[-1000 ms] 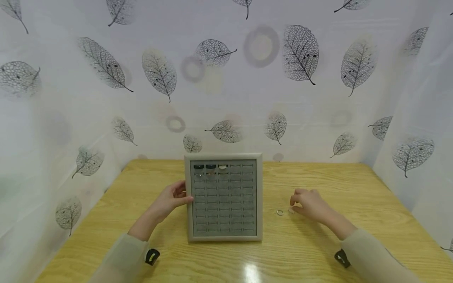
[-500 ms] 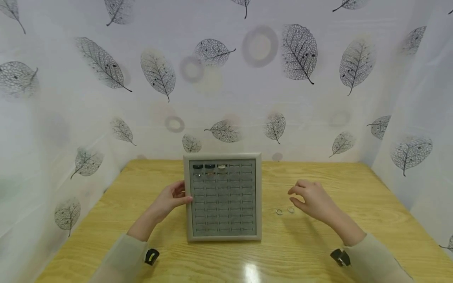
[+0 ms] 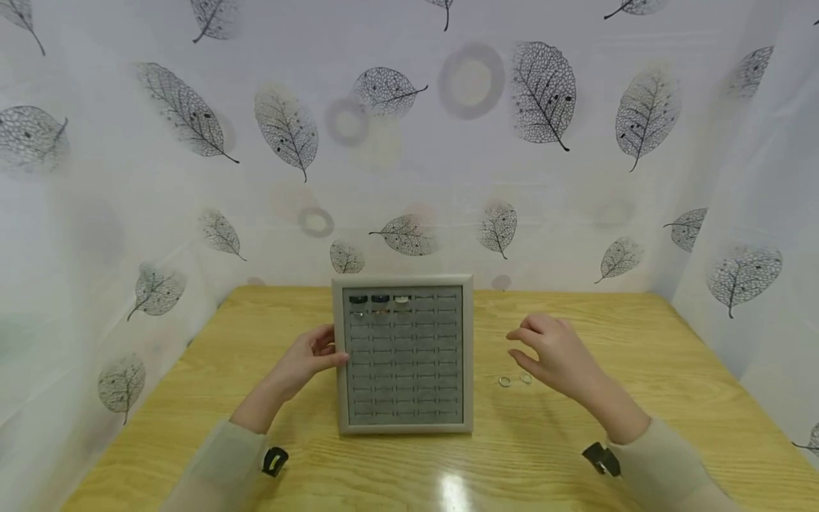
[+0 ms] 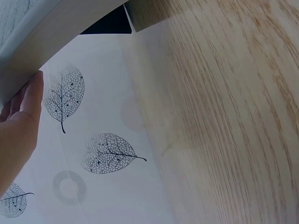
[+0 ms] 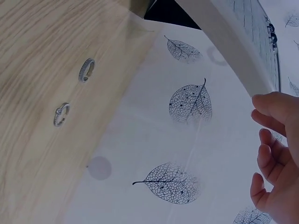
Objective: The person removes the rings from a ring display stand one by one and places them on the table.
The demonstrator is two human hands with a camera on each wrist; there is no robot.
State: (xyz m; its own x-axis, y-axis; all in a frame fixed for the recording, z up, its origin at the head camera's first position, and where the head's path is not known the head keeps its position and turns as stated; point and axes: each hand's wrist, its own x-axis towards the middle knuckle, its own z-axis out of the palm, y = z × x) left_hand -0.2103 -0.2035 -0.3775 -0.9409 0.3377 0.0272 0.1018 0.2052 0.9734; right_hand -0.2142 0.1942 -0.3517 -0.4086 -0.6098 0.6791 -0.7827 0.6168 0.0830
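Observation:
A ring display board (image 3: 404, 355) with a pale frame and grey slotted face stands upright on the table. My left hand (image 3: 307, 361) grips its left edge, thumb on the front and fingers behind. Several rings sit in its upper left slots, including a dark ring (image 3: 380, 299) and a pale ring (image 3: 402, 299). My right hand (image 3: 557, 355) is raised over the table to the right of the board, thumb and forefinger bent toward each other. Whether it pinches something small does not show. Below it lie a silver ring (image 5: 87, 70) and a second silver ring (image 5: 61, 115).
The wooden table (image 3: 384, 473) reaches back to a white sheet (image 3: 409, 178) printed with leaves, which also hangs on both sides. In the left wrist view a black support (image 4: 110, 23) shows behind the board.
My right hand has lifted from beside the two loose rings and moved up and left toward the board. The left hand and board stay in place.

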